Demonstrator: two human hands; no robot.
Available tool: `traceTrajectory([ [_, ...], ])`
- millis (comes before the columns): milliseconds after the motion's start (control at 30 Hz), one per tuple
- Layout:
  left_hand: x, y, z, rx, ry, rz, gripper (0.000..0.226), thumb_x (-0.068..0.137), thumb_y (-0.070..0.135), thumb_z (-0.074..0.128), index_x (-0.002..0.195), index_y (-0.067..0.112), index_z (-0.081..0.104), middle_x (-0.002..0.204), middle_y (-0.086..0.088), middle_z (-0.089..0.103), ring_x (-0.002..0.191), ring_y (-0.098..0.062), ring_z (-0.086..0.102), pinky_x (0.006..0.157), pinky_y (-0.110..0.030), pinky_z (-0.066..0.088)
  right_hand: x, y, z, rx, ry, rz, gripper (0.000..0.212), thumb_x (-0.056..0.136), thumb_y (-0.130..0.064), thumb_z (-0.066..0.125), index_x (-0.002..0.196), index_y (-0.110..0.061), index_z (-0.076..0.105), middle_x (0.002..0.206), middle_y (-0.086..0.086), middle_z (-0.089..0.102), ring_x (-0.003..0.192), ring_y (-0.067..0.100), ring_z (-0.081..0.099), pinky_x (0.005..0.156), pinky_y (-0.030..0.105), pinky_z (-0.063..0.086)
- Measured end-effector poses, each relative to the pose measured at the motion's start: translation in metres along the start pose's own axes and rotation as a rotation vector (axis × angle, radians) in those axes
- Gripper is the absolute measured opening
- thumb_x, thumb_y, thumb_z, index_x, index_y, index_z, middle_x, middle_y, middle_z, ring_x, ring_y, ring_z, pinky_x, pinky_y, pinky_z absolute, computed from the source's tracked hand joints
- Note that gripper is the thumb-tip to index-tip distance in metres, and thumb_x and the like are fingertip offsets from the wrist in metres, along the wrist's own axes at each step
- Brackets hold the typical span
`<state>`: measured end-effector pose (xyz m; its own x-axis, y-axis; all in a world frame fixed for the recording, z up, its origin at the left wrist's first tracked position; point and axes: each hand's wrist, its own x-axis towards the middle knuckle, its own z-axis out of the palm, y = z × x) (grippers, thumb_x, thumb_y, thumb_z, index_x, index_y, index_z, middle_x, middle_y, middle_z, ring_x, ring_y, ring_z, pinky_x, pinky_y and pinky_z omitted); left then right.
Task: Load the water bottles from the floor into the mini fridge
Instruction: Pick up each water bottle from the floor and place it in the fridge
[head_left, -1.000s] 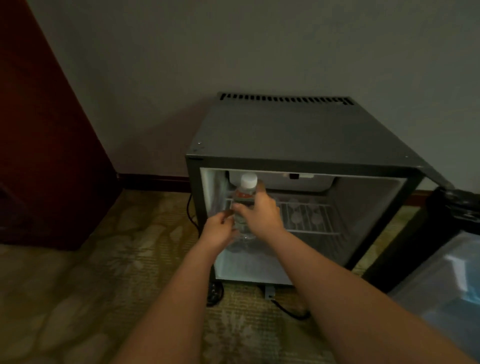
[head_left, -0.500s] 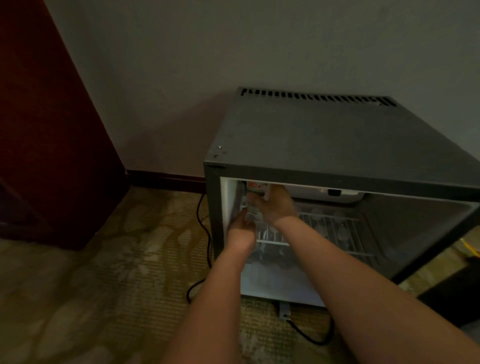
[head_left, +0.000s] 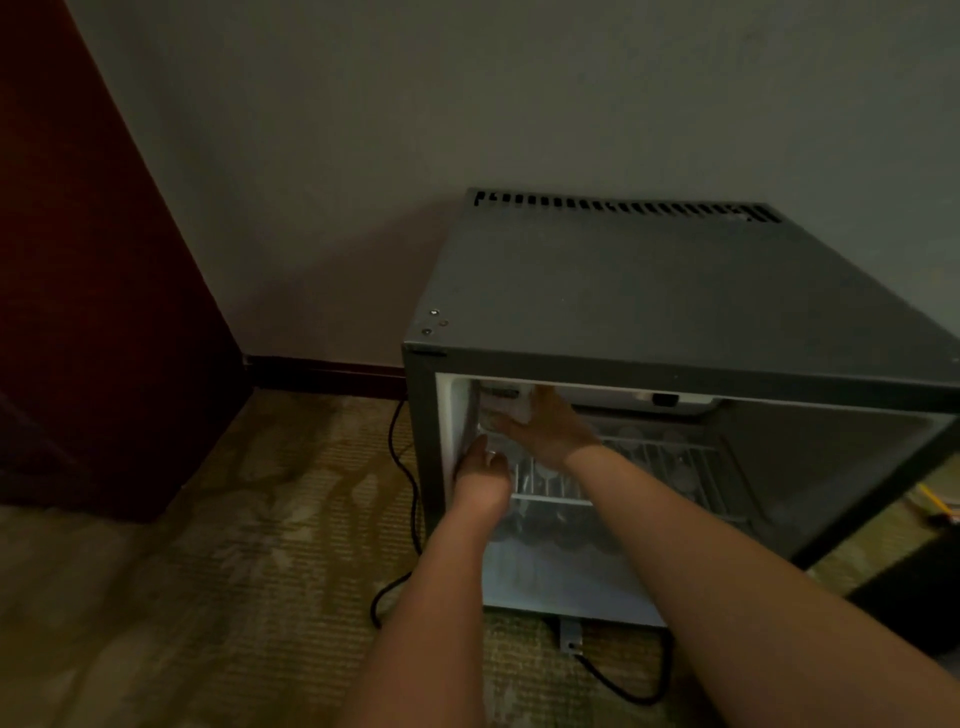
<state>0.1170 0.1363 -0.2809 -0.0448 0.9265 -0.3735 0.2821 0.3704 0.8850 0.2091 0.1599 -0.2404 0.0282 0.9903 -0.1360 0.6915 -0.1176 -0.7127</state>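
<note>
The dark grey mini fridge (head_left: 649, 291) stands open against the wall. Both my hands reach into its top left corner. My right hand (head_left: 550, 428) is wrapped around the upper part of a clear water bottle (head_left: 501, 410) standing on the wire shelf (head_left: 670, 462). My left hand (head_left: 483, 475) holds the same bottle at its base, by the fridge's left inner wall. The bottle's cap is hidden under the fridge's top frame. Several other bottles show dimly behind the shelf wires and below the shelf.
A black power cord (head_left: 400, 499) trails over the patterned carpet left of the fridge and under its front. A dark red wooden cabinet (head_left: 88, 291) stands at the left. The fridge door's dark edge (head_left: 914, 587) lies at the lower right.
The bottle has gone from in front of the fridge opening to the shelf's top left corner, with both hands following it in. The view has shifted so the fridge sits further right.
</note>
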Motion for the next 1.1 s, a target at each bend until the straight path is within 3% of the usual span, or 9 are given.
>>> traceTrajectory([
  [100, -0.004, 0.0, 0.001, 0.047, 0.008, -0.046, 0.037, 0.098, 0.016, 0.037, 0.132, 0.004, 0.047, 0.136, -0.016, 0.049, 0.126, -0.031, 0.048, 0.104, -0.035, 0.043, -0.01, 0.014, -0.009, -0.128, -0.095, 0.021, 0.075, 0.09, -0.036, 0.058, 0.147, -0.011, 0.017, 0.148, 0.011, 0.04, 0.134, 0.029, 0.042, 0.104, 0.032, 0.035],
  [233, -0.018, -0.004, -0.001, 0.088, -0.125, -0.11, 0.026, 0.095, 0.022, 0.043, 0.109, 0.007, 0.06, 0.118, -0.018, 0.059, 0.112, -0.033, 0.056, 0.097, -0.038, 0.047, -0.031, 0.015, -0.024, -0.349, -0.192, 0.023, 0.048, 0.096, -0.039, 0.046, 0.139, -0.018, 0.042, 0.145, 0.008, 0.045, 0.13, 0.027, 0.045, 0.102, 0.03, 0.037],
  [367, -0.036, -0.004, 0.0, 0.213, -0.265, -0.054, 0.024, 0.094, 0.017, 0.043, 0.073, 0.015, 0.055, 0.091, -0.014, 0.055, 0.089, -0.024, 0.054, 0.087, -0.037, 0.048, -0.056, 0.013, -0.039, -0.499, -0.303, 0.024, 0.035, 0.098, -0.027, 0.044, 0.122, -0.007, 0.058, 0.132, 0.015, 0.055, 0.119, 0.028, 0.053, 0.095, 0.029, 0.041],
  [533, -0.063, 0.007, 0.005, 0.387, -0.351, 0.023, 0.022, 0.095, 0.015, 0.04, 0.1, 0.007, 0.06, 0.098, -0.011, 0.053, 0.094, -0.023, 0.052, 0.094, -0.037, 0.047, -0.084, 0.023, -0.055, -0.49, -0.313, 0.055, 0.034, 0.095, -0.024, 0.05, 0.122, -0.006, 0.058, 0.127, 0.015, 0.059, 0.114, 0.028, 0.057, 0.095, 0.033, 0.044],
  [667, -0.092, 0.015, 0.01, 0.518, -0.403, 0.084, 0.023, 0.096, 0.019, 0.039, 0.085, 0.013, 0.059, 0.098, -0.011, 0.054, 0.096, -0.026, 0.055, 0.093, -0.037, 0.046, -0.114, 0.029, -0.071, -0.471, -0.295, 0.062, 0.035, 0.096, -0.025, 0.05, 0.125, -0.007, 0.057, 0.131, 0.013, 0.056, 0.115, 0.028, 0.057, 0.097, 0.034, 0.043],
  [867, -0.143, 0.037, 0.006, 0.673, -0.44, 0.198, 0.023, 0.097, 0.025, 0.041, 0.1, 0.012, 0.06, 0.1, -0.011, 0.055, 0.092, -0.023, 0.053, 0.095, -0.04, 0.046, -0.171, 0.032, -0.1, -0.465, -0.279, 0.079, 0.037, 0.096, -0.025, 0.049, 0.129, -0.009, 0.053, 0.134, 0.011, 0.053, 0.12, 0.028, 0.054, 0.099, 0.035, 0.042],
  [967, -0.181, 0.052, 0.008, 0.693, -0.438, 0.233, 0.035, 0.098, 0.031, 0.04, 0.123, 0.013, 0.057, 0.118, -0.011, 0.058, 0.111, -0.027, 0.056, 0.095, -0.036, 0.044, -0.207, 0.031, -0.121, -0.455, -0.249, 0.097, 0.035, 0.096, -0.025, 0.049, 0.128, -0.011, 0.054, 0.134, 0.009, 0.052, 0.119, 0.026, 0.054, 0.098, 0.033, 0.043],
  [1100, -0.23, 0.068, 0.018, 0.739, -0.471, 0.295, 0.037, 0.097, 0.034, 0.041, 0.126, 0.016, 0.055, 0.126, -0.009, 0.058, 0.113, -0.025, 0.055, 0.1, -0.039, 0.045, -0.254, 0.034, -0.148, -0.404, -0.165, 0.08, 0.033, 0.094, -0.024, 0.052, 0.125, -0.012, 0.057, 0.128, 0.01, 0.058, 0.11, 0.024, 0.061, 0.092, 0.033, 0.047],
])
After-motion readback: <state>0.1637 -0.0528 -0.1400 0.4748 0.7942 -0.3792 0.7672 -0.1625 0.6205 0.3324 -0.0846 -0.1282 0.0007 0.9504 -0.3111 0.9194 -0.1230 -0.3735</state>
